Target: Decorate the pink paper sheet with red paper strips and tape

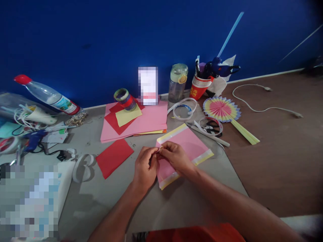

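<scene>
A pink paper sheet (pixel 188 143) with pale yellow tape strips along two edges lies on the grey mat (pixel 106 198) in front of me. My left hand (pixel 144 167) and my right hand (pixel 174 156) meet at the sheet's left corner. Both pinch at that corner, fingertips pressed together on the tape backing at the paper's edge. A red paper square (pixel 114 157) lies just left of my hands.
A stack of pink, red and yellow paper (pixel 151 121) with a tape roll (pixel 123 97) lies behind. A folded paper fan (pixel 222 109), scissors (pixel 210 129), a jar (pixel 178 82), a red cup of tools (pixel 200 85) and a plastic bottle (pixel 50 95) stand around. A white cable (pixel 264 109) crosses the wooden floor.
</scene>
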Demonstrator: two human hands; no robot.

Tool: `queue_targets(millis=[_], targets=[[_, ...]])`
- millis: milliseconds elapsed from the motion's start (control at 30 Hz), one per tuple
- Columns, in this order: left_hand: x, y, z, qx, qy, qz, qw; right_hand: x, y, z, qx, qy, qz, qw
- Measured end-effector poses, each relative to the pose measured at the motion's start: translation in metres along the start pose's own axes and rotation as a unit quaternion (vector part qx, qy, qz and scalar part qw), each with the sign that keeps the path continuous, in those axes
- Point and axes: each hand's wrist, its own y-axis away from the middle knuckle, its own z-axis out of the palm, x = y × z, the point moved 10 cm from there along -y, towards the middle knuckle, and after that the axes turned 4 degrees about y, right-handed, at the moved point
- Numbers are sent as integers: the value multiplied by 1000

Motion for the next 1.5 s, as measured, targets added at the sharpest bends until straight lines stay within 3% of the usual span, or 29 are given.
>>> queue_targets(millis=[667,967,1500], targets=[[1,0,1,-3,-1,7,1000,-1,1,3,-8,-16,11,1000],[7,3,4,-8,-26,44,999,-2,2,1,-5,-19,3,1000],[-2,-1,0,-12,26,-21,999,-5,2,7,-42,-16,5,999]])
